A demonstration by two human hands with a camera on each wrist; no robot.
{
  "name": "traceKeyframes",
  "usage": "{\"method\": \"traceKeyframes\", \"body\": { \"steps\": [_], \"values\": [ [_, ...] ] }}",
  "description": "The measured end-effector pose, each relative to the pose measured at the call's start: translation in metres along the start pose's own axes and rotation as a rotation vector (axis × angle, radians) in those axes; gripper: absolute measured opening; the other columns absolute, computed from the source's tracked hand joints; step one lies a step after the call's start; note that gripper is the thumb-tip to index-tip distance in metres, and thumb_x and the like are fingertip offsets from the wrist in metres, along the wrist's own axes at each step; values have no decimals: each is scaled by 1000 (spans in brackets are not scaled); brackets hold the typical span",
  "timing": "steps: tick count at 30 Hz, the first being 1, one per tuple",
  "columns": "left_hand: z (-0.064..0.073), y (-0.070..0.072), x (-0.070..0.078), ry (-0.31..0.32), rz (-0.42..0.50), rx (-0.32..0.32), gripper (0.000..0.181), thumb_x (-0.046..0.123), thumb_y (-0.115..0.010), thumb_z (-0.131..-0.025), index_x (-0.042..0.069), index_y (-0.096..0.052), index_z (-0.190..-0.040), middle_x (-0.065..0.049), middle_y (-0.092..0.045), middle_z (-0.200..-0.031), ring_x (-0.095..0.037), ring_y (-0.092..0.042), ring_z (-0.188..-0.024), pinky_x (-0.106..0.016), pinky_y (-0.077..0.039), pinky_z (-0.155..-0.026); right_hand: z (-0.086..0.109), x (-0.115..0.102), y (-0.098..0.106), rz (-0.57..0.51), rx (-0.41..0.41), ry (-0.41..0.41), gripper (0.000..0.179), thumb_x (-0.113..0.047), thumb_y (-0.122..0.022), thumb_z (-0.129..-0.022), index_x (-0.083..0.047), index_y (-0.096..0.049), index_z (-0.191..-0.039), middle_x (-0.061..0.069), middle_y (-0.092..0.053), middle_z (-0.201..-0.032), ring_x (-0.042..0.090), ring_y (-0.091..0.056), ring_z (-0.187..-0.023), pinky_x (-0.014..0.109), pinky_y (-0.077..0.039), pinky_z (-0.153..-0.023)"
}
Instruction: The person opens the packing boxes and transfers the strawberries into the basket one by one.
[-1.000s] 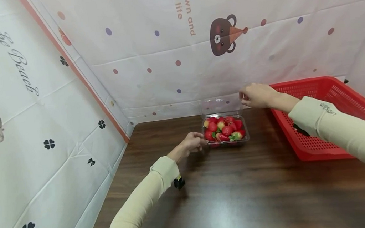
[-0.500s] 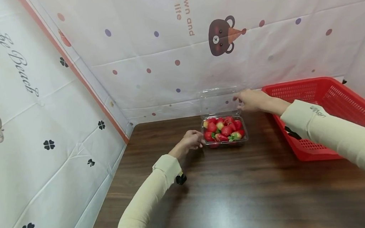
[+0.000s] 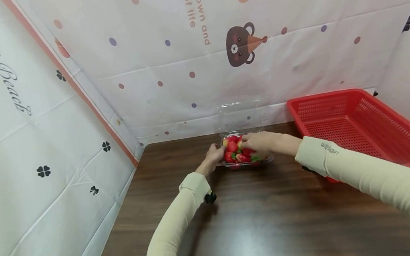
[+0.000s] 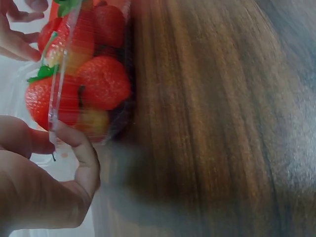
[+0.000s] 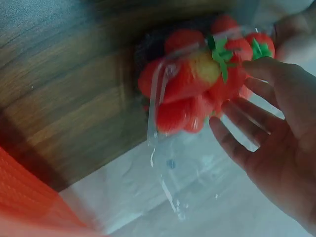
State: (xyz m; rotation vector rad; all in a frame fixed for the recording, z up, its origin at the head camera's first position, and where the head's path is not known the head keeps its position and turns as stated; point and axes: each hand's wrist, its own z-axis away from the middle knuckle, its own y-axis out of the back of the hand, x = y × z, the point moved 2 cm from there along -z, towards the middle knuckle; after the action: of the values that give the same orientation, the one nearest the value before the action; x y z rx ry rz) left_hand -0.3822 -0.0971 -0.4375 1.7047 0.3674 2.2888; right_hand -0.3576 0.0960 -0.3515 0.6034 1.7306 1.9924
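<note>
A clear plastic box full of red strawberries stands near the back of the table, its hinged lid raised against the backdrop. At the box's left side, my left hand pinches the rim between thumb and finger. Over the box's right half is my right hand, its fingers spread and reaching down to the strawberries. In the right wrist view, the fingertips lie right at the fruit, with nothing gripped. The right hand hides part of the strawberries from the head view.
A red perforated plastic basket stands to the right, behind my right forearm. The dark wooden table stretches in front of the box. Printed white fabric hangs at the back and left.
My right hand has moved left and down from the lid to above the strawberries. The lid stays raised. The left hand now grips the box's rim, and the head view has shifted slightly right.
</note>
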Motion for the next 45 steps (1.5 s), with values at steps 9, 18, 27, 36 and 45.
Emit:
{"method": "traceKeyframes", "body": {
  "steps": [9, 18, 27, 36, 45],
  "values": [
    [2, 1, 2, -23, 39, -40, 44, 20, -51, -104, 9, -50, -146, -13, -56, -102, -15, -45, -57, -23, -48, -49, -4, -6, -11, 99, 70, 56, 24, -7, -74, -89, -6, -70, -113, 15, -65, -114, 36, -62, -108, 50, -56, -92],
    [-4, -1, -6, -75, 9, -78, 65, 24, -43, -108, 26, -13, -166, -24, -28, -165, -19, -60, -58, -34, -59, -52, -7, -6, -12, 97, 115, 96, 24, 0, -78, -82, -6, -73, -105, 10, -65, -100, 30, -63, -93, 44, -57, -84],
    [-9, 1, -17, -205, -105, -29, 55, 27, -46, -108, 23, -33, -162, -25, -45, -154, -16, -56, -51, -26, -51, -43, 3, 0, -2, 17, 103, 67, 35, -5, -84, -81, -6, -71, -113, 18, -68, -115, 34, -65, -106, 49, -58, -92],
    [-14, 1, -16, -365, -227, 49, 53, 21, -49, -107, 6, -39, -157, 4, -46, -54, -8, -43, -35, -22, -40, -40, 10, 11, 32, 17, 173, 51, 39, -4, -84, -81, -4, -72, -118, 21, -65, -120, 37, -66, -112, 49, -57, -94],
    [-8, -1, -11, -402, -340, 165, 48, 19, -53, -104, 8, -50, -151, 4, -46, -56, -12, -46, -56, -27, -39, -63, 18, 25, 62, 10, 288, 29, 32, 0, -84, -78, -8, -72, -107, 15, -62, -107, 31, -64, -100, 46, -58, -87]
  ]
}}
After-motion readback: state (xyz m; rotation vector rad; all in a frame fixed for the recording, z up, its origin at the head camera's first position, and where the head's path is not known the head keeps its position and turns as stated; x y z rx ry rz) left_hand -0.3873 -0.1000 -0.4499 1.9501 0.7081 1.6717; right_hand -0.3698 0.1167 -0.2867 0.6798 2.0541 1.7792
